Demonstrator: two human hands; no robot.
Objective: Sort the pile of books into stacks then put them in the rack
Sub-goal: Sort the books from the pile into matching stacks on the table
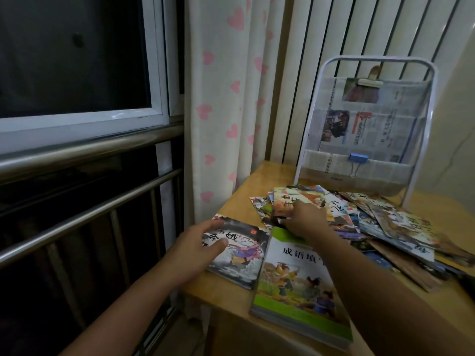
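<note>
A loose pile of thin picture books (pixel 372 222) sprawls over the wooden table (pixel 231 296) in front of a white wire rack (pixel 370 129) lined with newspaper. My right hand (pixel 305 219) reaches into the pile's near left side and pinches an orange-covered book (pixel 295 199) at its lower edge. Two small stacks lie near me: a dark-covered stack (pixel 244 255) at the left and a larger green-bordered stack (pixel 298 286) beside it. My left hand (pixel 203 242) rests with relaxed fingers on the left edge of the dark stack's top book.
A heart-print curtain (pixel 221 104) hangs just left of the table, with a window and steel rails (pixel 84 155) beyond it. The rack stands at the table's back, held with a blue binder clip (pixel 357 158). A white slatted wall rises behind.
</note>
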